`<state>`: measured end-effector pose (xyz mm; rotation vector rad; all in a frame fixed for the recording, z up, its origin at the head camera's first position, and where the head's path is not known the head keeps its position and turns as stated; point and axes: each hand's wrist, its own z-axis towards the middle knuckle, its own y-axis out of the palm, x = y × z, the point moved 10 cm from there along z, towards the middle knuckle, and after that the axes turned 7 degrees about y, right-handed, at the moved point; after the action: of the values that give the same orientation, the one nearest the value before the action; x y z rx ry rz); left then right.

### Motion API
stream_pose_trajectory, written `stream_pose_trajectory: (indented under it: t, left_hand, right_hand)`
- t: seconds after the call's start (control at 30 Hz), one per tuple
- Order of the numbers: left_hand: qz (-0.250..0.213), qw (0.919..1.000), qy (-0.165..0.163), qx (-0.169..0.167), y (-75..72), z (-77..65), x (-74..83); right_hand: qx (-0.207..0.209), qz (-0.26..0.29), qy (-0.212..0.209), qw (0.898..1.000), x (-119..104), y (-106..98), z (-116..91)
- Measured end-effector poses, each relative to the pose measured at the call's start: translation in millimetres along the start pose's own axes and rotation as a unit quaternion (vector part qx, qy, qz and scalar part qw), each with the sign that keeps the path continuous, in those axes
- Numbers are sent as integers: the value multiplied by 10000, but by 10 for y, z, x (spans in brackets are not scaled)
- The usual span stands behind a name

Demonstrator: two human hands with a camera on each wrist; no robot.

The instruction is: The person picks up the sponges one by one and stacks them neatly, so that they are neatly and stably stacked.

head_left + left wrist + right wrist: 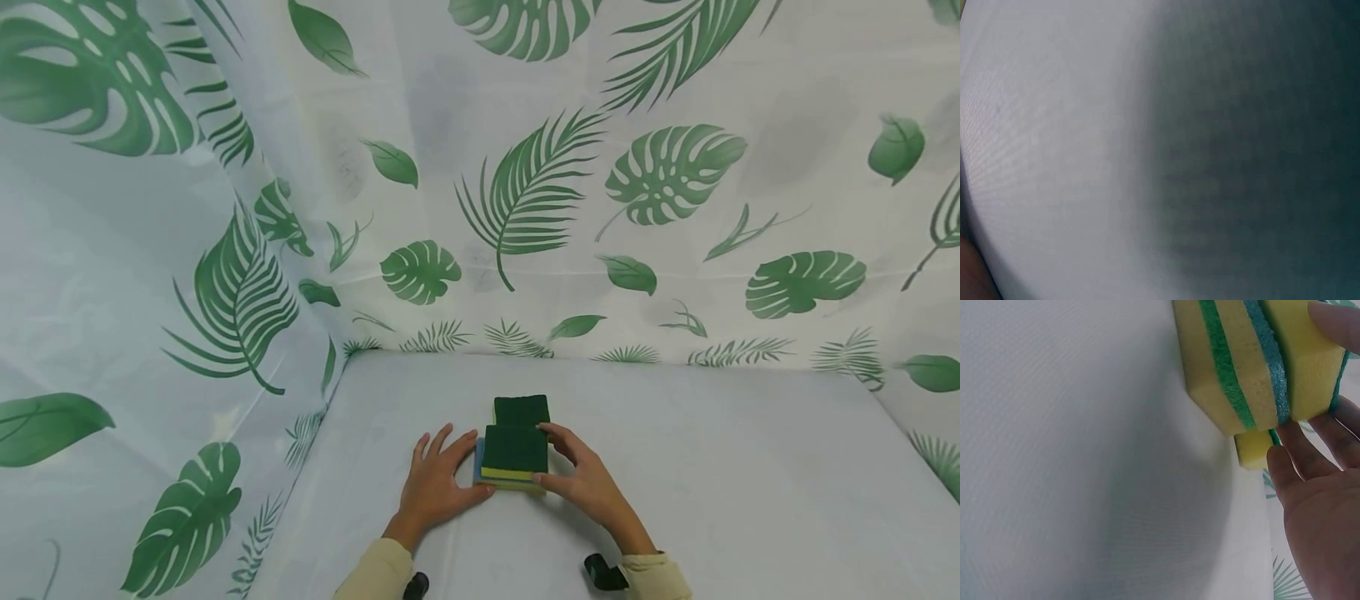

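Note:
Several sponges form a stack on the white table. On top lies a yellow sponge with a dark green scouring side [515, 448] facing up. My right hand [588, 485] grips its right end, thumb on the near face and fingers at the far side. Below it are a sponge with a blue scouring layer [1267, 356] and a bottom one with a bright green layer [1225, 365]. At the stack's left side my left hand [435, 487] spreads its fingers, thumb and index tip right at the lower sponges' corners. The left wrist view is blurred.
Just behind the stack lies another yellow sponge with a dark green top [521, 409]. The white table surface [712, 467] meets leaf-printed sheets [555, 208] at the back and sides. Dark wrist devices [604, 572] sit at both sleeves.

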<state>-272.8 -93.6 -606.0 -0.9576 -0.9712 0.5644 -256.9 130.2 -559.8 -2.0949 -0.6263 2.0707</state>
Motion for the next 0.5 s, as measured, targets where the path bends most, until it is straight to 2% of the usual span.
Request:
stream_pose_trajectory:
  t: [0.17,0.33,0.5]
  left_hand:
    - [55,10000,31,41,-20,8,15]
    - [50,10000,45,68,-35,12,21]
    - [43,10000,59,69,-26,7,12]
  right_hand:
    - [15,-86,53,9999,47,16,1]
    - [-42,-57,-78,9999,25,33,-5]
    - [-96,20,52,9999,50,49,-5]
